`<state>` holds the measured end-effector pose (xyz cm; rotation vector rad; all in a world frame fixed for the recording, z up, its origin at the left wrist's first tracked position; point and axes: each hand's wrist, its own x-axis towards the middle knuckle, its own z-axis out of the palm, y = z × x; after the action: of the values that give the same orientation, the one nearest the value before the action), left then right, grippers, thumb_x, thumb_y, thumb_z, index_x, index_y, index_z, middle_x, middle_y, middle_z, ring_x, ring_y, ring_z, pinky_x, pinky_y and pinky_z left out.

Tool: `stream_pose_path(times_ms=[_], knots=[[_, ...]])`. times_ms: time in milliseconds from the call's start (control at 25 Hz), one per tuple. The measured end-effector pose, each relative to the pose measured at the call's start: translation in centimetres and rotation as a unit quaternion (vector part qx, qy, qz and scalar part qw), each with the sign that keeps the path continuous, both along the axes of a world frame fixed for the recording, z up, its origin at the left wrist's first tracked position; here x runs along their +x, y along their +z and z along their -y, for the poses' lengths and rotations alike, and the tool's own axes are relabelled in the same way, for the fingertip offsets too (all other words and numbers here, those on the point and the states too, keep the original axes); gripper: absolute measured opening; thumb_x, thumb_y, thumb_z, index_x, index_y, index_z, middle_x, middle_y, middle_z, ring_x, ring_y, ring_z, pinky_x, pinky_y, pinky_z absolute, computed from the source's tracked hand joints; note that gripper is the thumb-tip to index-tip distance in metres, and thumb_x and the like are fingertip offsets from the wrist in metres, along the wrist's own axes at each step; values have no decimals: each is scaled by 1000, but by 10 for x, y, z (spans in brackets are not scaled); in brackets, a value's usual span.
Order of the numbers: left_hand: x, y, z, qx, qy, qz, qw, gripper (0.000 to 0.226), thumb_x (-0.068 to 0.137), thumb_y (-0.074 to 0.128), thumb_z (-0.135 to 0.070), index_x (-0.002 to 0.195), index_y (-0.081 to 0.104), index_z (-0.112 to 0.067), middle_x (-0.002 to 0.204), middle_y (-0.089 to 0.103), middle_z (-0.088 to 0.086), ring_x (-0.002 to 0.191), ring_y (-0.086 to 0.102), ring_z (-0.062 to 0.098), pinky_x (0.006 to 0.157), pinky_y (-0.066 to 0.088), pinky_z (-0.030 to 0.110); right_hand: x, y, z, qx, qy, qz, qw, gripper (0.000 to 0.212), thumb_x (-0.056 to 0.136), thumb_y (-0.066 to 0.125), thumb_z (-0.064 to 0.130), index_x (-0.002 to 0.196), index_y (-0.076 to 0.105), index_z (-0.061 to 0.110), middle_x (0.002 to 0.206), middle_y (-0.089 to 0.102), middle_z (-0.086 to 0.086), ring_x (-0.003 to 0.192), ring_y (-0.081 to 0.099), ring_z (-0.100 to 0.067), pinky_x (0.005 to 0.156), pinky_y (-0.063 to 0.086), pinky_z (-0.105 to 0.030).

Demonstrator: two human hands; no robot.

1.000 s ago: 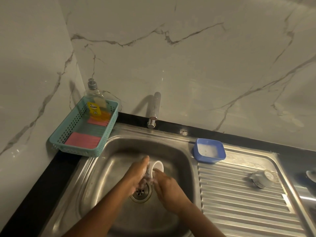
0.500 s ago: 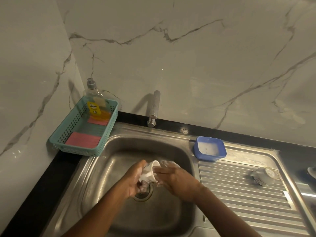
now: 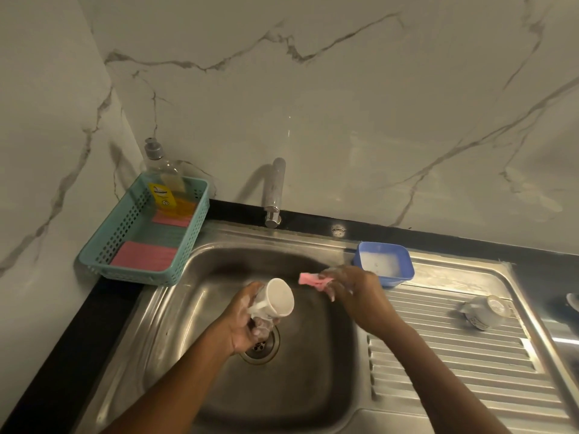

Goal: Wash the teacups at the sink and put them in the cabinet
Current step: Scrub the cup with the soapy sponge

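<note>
A white teacup is tilted over the steel sink, its mouth facing up and right. My soapy left hand grips it from below, above the drain. My right hand pinches a pink sponge up and to the right of the cup, apart from it, near the blue tub of soapy water. A second teacup lies on its side on the ribbed drainboard at the right.
A teal basket on the left counter holds pink sponges and a dish soap bottle. The tap stands behind the sink; no water is running. Marble walls rise at the back and left.
My right hand has pulled the sponge out of the cup and moved up and right toward the blue tub. My left hand keeps the cup over the drain.
</note>
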<state>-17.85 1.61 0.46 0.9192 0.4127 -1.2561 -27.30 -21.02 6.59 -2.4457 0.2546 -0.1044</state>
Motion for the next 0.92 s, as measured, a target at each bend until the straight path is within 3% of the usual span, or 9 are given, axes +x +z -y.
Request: stream_pose_path(times_ms=[120, 280, 440, 520, 600, 680, 760, 880, 920], knots=[[2, 7, 11, -19, 25, 10, 999, 59, 74, 57, -48, 95, 62, 7, 68, 54, 17, 33, 38, 8, 31, 27, 14, -4, 13, 39, -37, -66, 25, 997, 23, 93, 69, 11, 97, 68, 33, 87, 65, 12, 77, 63, -6, 70, 48, -15], [4, 9, 26, -29, 38, 10, 999, 58, 72, 57, -47, 93, 61, 6, 67, 54, 16, 34, 37, 7, 31, 27, 15, 1, 20, 86, -166, -152, -10, 974, 15, 90, 73, 6, 104, 73, 10, 96, 73, -8, 76, 62, -21, 72, 42, -22], [3, 0, 33, -21, 48, -3, 999, 58, 72, 57, -46, 93, 61, 7, 67, 54, 16, 34, 38, 7, 30, 28, 14, 12, -3, 104, -187, -145, -85, 968, 9, 92, 67, 3, 98, 74, 4, 97, 73, -17, 77, 61, -25, 70, 41, -20], [2, -5, 30, -27, 64, -19, 997, 59, 73, 56, -47, 93, 61, 8, 66, 54, 16, 34, 38, 7, 30, 29, 15, 16, -18, 107, -148, -125, -140, 971, 18, 93, 63, 1, 104, 76, 4, 101, 73, -17, 90, 67, -31, 72, 43, -16], [4, -12, 24, -43, 79, -32, 995, 60, 73, 57, -48, 92, 61, 8, 65, 54, 15, 34, 39, 7, 30, 30, 15, 18, -25, 104, -139, -153, -161, 965, 29, 89, 64, -2, 115, 74, 7, 113, 71, -15, 106, 66, -34, 87, 50, -27], [5, -16, 22, -74, 94, -44, 992, 62, 64, 75, -46, 89, 64, 9, 66, 54, 16, 34, 41, 8, 30, 32, 16, 17, -25, 93, -143, -238, -112, 954, 40, 82, 73, -3, 121, 72, 7, 121, 69, -13, 112, 64, -33, 96, 54, -37], [5, -20, 22, -102, 133, -64, 984, 63, 57, 83, -41, 87, 64, 10, 67, 54, 16, 34, 42, 9, 31, 33, 17, 24, -22, 65, -123, -238, -27, 963, 37, 84, 71, 0, 120, 72, 8, 120, 68, -11, 110, 64, -31, 92, 53, -32], [5, -25, 27, -106, 194, -94, 971, 52, 82, 47, -42, 93, 58, 7, 66, 53, 15, 34, 41, 9, 30, 31, 17, 54, -13, 3, -9, -145, -19, 989, 44, 94, 58, 4, 136, 62, 16, 133, 59, -6, 117, 60, -24, 93, 48, -29], [5, -26, 27, -107, 200, -100, 969, 51, 83, 44, -42, 92, 58, 7, 66, 52, 15, 35, 41, 10, 30, 31, 17, 71, -9, -14, 13, -106, -37, 994, 51, 94, 57, 4, 143, 55, 18, 138, 54, -5, 120, 57, -23, 95, 47, -29]])
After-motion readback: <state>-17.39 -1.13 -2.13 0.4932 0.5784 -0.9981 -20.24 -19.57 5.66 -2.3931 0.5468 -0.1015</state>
